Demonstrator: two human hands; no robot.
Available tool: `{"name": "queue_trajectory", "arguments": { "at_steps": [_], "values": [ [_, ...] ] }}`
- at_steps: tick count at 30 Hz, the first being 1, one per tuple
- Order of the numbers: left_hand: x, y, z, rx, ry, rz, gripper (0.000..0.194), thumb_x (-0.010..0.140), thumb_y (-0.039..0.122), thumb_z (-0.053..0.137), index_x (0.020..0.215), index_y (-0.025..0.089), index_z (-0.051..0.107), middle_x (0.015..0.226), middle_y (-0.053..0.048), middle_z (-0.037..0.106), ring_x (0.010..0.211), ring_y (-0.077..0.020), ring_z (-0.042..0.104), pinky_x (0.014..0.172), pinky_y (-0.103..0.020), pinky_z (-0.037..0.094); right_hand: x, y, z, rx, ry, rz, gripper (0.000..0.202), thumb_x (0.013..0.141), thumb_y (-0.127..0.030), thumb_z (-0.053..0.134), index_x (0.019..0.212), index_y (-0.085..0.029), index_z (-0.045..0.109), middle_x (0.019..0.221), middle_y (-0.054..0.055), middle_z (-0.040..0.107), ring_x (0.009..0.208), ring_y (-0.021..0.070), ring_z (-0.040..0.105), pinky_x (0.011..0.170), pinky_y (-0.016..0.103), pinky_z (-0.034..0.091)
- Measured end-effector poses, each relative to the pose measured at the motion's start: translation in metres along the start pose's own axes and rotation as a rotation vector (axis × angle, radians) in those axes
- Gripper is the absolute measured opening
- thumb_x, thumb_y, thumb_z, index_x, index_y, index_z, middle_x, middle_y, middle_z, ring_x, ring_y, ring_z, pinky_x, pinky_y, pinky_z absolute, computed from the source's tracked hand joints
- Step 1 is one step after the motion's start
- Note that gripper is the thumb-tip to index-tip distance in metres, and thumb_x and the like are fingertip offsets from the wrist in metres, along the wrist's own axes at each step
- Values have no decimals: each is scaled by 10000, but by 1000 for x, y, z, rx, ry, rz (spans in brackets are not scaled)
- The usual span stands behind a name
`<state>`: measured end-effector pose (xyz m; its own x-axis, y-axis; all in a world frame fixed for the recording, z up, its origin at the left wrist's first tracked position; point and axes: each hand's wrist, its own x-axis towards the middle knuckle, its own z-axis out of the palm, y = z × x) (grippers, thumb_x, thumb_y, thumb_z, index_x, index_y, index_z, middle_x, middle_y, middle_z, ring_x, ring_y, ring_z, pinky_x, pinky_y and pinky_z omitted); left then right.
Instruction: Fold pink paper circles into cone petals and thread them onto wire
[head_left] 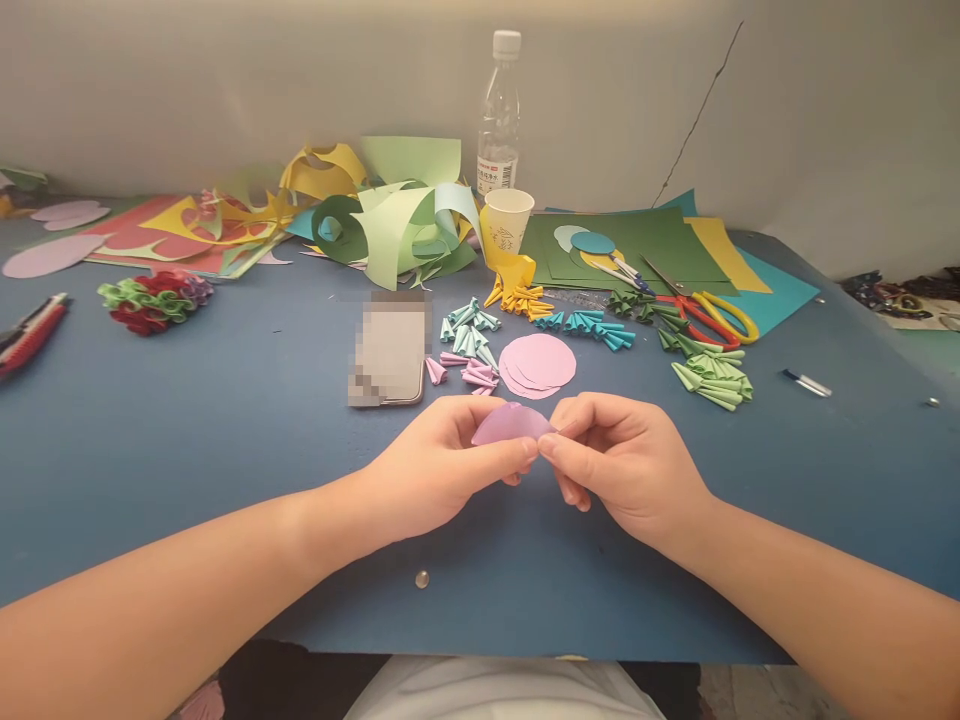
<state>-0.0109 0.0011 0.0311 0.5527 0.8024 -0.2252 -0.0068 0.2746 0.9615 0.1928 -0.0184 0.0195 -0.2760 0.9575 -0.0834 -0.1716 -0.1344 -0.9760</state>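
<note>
The blue surface (187, 440) spreads wide under your arms, and everything here is placed against the phone (390, 350) lying face up near its middle. Behind the phone, a heap of cut paper scraps (375, 215) curls in green, yellow and blue, with a bottle (499, 115) and a paper cup (508, 215) to the right of it. Far right of the phone lie green sheets (637, 245) and scissors (705, 315). Just right of the phone sits a stack of pink discs (538, 365), with small folded cones around it.

In front of the phone, your left hand (435, 475) and right hand (626, 460) meet, both pinching one pink disc (510, 423), folded and lifted off the surface. Left thumb and fingers hold its near edge; right fingertips pinch its right tip.

Judging by its look, the disc is thin paper: very light, limp, easy to crease or tear. Hold it at the fold and the tip with a gentle pinch, not by the loose curved edge.
</note>
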Motion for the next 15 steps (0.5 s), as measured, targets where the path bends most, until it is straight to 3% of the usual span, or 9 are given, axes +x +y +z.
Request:
{"name": "queue_trajectory", "arguments": {
  "at_steps": [10, 15],
  "values": [
    [2, -4, -4, 13, 3, 54, 121, 936, 283, 734, 875, 180, 725, 762, 21, 632, 746, -116, 561, 716, -248, 443, 3, -2, 2, -52, 14, -11, 144, 860, -293, 829, 857, -170, 756, 711, 17, 705, 568, 116, 641, 482, 213, 518],
    [3, -2, -3, -14, 22, 32, 171, 919, 325, 748, 863, 172, 696, 808, 8, 634, 807, -139, 580, 788, -274, 466, 2, -2, 0, -35, 10, 16, 191, 867, -332, 832, 817, -171, 742, 701, 8, 695, 517, 111, 628, 485, 238, 526]
  ]
}}
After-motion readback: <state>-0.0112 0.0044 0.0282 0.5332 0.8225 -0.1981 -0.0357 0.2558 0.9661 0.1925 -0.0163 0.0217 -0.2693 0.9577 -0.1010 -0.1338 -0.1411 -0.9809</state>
